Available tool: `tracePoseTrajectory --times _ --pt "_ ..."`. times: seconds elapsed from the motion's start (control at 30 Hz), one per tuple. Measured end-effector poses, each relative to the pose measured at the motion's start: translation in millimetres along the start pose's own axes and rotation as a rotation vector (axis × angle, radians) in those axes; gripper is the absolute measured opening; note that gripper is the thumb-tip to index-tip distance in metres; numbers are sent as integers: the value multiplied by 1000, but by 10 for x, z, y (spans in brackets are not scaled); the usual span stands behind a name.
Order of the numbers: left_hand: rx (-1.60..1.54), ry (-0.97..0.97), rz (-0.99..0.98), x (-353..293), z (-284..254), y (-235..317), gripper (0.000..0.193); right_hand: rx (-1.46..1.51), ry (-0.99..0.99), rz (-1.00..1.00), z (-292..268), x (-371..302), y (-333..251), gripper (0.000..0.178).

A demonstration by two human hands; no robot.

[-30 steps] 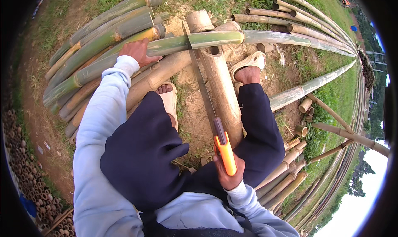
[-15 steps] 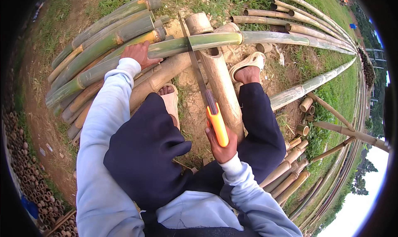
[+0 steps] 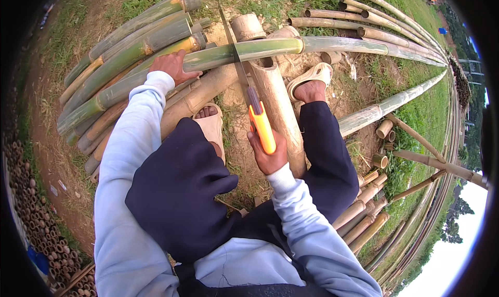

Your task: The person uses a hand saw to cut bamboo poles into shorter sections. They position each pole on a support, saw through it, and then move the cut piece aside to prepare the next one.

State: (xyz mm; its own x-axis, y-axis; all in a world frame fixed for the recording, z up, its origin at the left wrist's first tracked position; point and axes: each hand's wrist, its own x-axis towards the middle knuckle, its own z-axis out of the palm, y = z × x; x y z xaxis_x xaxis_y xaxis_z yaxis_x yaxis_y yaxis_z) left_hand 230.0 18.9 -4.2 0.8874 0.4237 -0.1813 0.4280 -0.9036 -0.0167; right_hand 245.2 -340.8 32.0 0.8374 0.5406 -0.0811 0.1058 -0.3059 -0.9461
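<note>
A long green bamboo pole [image 3: 270,48] lies across in front of me. My left hand [image 3: 173,68] is wrapped over it left of the saw, fingers on its far side. My right hand [image 3: 272,158] is closed round the orange handle of a handsaw [image 3: 240,68]. The blade crosses the pole, tip pointing away from me; the depth of any cut cannot be made out. Under the pole, just right of the blade, a thick tan bamboo log [image 3: 280,112] slopes toward my right leg. Another tan bamboo length [image 3: 200,95] runs below the pole on the left.
Cut green bamboo lengths [image 3: 140,42] are stacked at the left. More poles [image 3: 395,31] extend to the far right, above a single pole [image 3: 384,107]. Short pieces [image 3: 366,221] lie by my right leg. My sandalled feet [image 3: 312,86] stand either side of the log. Sawdust covers the ground.
My right hand has pushed the saw forward, away from me and slightly left, so its handle is nearer the pole. My left hand has hardly moved on the pole.
</note>
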Motion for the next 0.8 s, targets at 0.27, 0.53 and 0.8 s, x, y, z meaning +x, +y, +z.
tracePoseTrajectory --times 0.27,0.53,0.8 --pt "-10 -43 -4 6 -48 37 89 -136 -46 119 -478 -871 -190 21" --pt "-51 -76 -12 12 -117 36 89 -9 -37 20 95 301 11 23" --pt "-18 -63 -22 13 -68 36 91 -197 -48 147 -648 -1106 -367 24"
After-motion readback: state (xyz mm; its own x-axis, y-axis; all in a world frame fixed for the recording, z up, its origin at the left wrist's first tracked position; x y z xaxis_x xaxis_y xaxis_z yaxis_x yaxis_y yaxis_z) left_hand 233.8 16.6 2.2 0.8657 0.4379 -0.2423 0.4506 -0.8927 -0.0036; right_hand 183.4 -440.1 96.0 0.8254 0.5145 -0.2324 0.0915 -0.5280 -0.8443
